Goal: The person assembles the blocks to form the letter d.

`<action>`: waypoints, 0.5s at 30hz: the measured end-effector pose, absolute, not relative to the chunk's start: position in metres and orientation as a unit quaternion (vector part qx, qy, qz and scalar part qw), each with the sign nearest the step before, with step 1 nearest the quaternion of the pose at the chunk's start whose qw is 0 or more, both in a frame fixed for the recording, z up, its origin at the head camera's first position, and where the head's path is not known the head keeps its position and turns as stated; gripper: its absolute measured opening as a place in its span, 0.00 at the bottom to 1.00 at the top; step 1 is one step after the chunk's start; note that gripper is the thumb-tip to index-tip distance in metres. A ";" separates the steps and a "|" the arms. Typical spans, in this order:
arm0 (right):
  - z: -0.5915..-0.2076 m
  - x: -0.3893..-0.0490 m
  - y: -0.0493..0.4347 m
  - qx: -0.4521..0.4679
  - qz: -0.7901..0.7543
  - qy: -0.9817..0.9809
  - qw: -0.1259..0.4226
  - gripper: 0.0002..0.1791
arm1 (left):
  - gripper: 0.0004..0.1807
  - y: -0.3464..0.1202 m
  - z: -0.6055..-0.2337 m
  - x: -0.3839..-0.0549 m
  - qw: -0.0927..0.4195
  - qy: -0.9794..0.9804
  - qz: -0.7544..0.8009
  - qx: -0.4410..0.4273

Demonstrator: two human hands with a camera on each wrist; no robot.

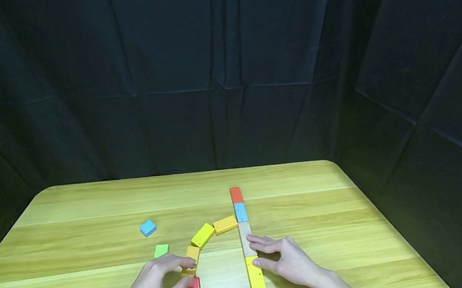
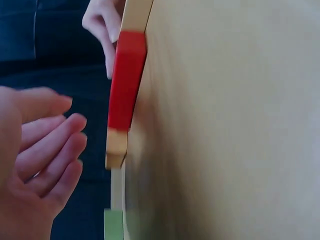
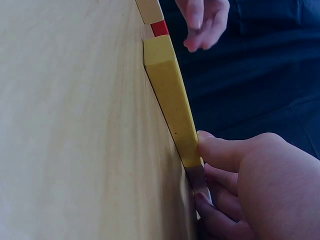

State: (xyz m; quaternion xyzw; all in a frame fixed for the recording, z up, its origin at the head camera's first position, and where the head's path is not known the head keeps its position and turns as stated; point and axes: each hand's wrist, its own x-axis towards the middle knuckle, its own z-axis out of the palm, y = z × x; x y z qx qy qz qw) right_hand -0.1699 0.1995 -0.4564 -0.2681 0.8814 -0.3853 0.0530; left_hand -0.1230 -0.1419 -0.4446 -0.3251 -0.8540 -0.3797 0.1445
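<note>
A row of wooden blocks runs away from the viewer in the head view: a long yellow block (image 1: pixel 256 280), a pale plain block (image 1: pixel 245 238), a blue block (image 1: pixel 240 212) and an orange-red block (image 1: pixel 237 195). My right hand (image 1: pixel 284 257) rests on this row, thumb on the yellow block and extended fingers on the plain one. From the row a curve bends left: an orange block (image 1: pixel 225 225), a yellow block (image 1: pixel 203 235), another orange block (image 1: pixel 192 253) and a red block (image 2: pixel 127 82). Beside these last two is my left hand (image 1: pixel 158 281), fingers loosely bent, gripping nothing.
A small blue block (image 1: pixel 148 228) and a light green block (image 1: pixel 161 250) lie apart on the left of the wooden table (image 1: pixel 79 237). Dark cloth (image 1: pixel 168 76) hangs behind the table and along its right side.
</note>
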 end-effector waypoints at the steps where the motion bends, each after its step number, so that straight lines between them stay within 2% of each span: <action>1: -0.456 -0.170 0.200 -0.268 -0.386 0.881 0.053 0.28 | 0.13 -0.143 -0.444 -0.125 0.153 -0.862 -0.376 -0.302; 6: -0.455 -0.169 0.201 -0.263 -0.390 0.880 0.056 0.29 | 0.14 -0.152 -0.441 -0.141 0.167 -0.892 -0.373 -0.192; 15: -0.456 -0.170 0.200 -0.265 -0.392 0.879 0.060 0.28 | 0.17 -0.174 -0.441 -0.172 0.169 -0.897 -0.395 -0.100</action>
